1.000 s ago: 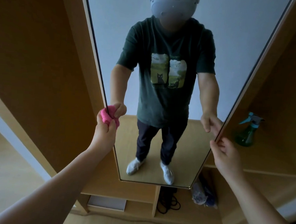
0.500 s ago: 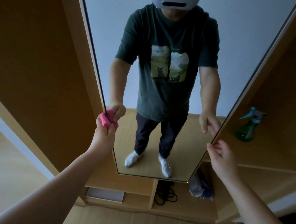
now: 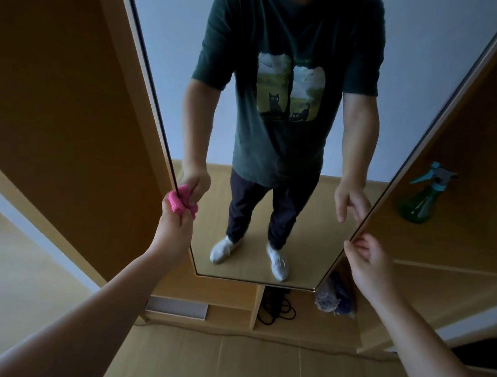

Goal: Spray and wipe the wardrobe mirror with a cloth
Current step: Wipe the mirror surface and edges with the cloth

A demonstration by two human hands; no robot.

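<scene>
Straight ahead, the wardrobe mirror (image 3: 168, 54) stands between wooden panels (image 3: 59, 92). My right hand (image 3: 367, 261) pinches its right edge low down, and my left hand (image 3: 174, 227) is fisted at its left edge. Far right, the green spray bottle (image 3: 419, 197) stands on a shelf (image 3: 454, 256); my left fist squeezes the pink cloth (image 3: 176, 203) against the glass.

- Cloth (image 3: 180, 203): solid bright pink.
- Bottle (image 3: 416, 204): translucent green body, teal trigger head with a grey section.
- Mirror (image 3: 310, 249): thin gold-toned rim, with a black line along the left edge.
- Wardrobe (image 3: 73, 107): plain tan wood finish, paler on the shelf edges.
- Reflected T-shirt (image 3: 281, 149): dark green, with a printed panel in green and pale tones showing black cats.
- Reflected trousers (image 3: 252, 208): dark navy.
- Reflected shoes (image 3: 224, 249): white.
- Cable (image 3: 277, 308): black.
- Bundle (image 3: 333, 299): blue and grey-white.
- Floor (image 3: 15, 277): light wood tone.
</scene>
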